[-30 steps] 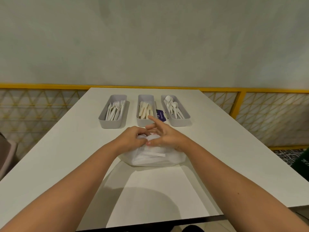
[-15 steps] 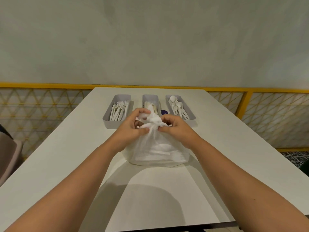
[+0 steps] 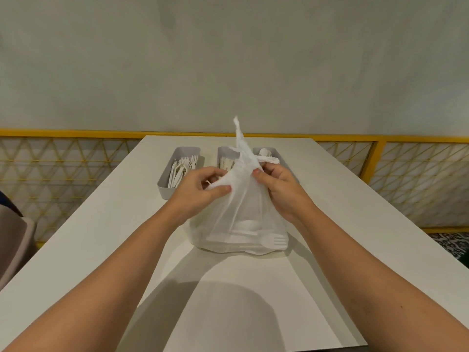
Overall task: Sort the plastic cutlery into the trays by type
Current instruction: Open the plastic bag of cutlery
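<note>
Fingers (image 3: 220, 189) of the left hand (image 3: 199, 195) and right hand (image 3: 280, 193) pinch the bag (image 3: 241, 214) at its twisted neck. Below them it rests on the worktop (image 3: 101, 237), a fork (image 3: 272, 241) inside; the trays (image 3: 164, 191) lie just beyond.

Both hands, left (image 3: 200, 191) and right (image 3: 280, 189), pinch the knotted plastic bag (image 3: 241, 224) before three trays (image 3: 166, 190).

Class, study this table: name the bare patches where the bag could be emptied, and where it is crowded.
Bare table: wide strips left of the fork tray and bag, and right of the bag; also between the forearms. Crowded: between bag and trays, where left hand and right hand grip its top.
</note>
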